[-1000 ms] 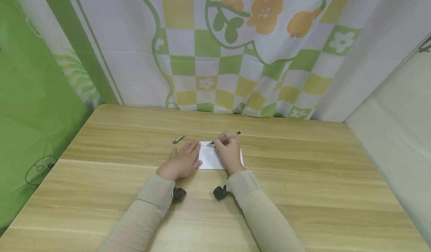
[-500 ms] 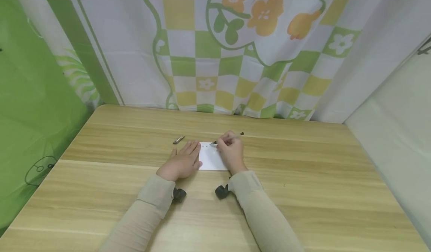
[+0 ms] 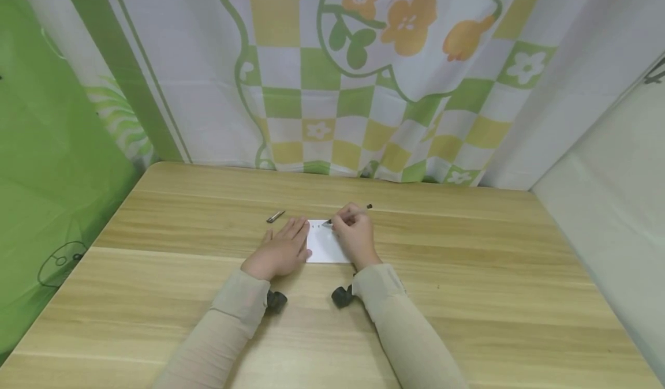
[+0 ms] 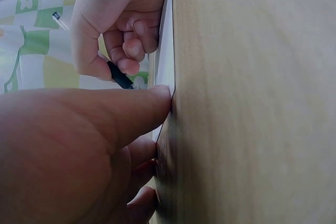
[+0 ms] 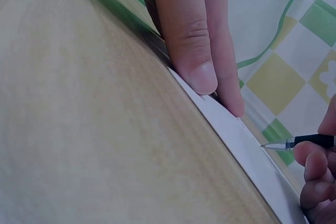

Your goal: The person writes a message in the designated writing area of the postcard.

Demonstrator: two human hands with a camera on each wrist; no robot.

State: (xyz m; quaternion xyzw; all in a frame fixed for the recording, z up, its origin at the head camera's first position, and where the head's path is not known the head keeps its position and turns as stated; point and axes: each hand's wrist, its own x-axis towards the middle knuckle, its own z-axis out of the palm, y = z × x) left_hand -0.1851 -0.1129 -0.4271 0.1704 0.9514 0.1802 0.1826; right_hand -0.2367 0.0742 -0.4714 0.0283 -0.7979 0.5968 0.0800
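Note:
A white sheet of paper lies on the wooden table, with a short row of small dark marks near its top left. My left hand rests flat with straight fingers along its left edge, thumb and fingertips pressing it down. In my right hand a pen with a black grip and clear barrel is pinched between thumb and fingers. Its tip is right at the paper's upper part, just right of the marks. The right hand covers the sheet's right side in the head view.
A pen cap lies beyond my left hand on the wooden table. A patterned curtain hangs along the table's far edge. Black wrist cameras sit under both wrists.
The right hand shifted slightly right with the pen, then the pen tip came back a little left. Small dark marks show on the paper's top line. The left hand stays put.

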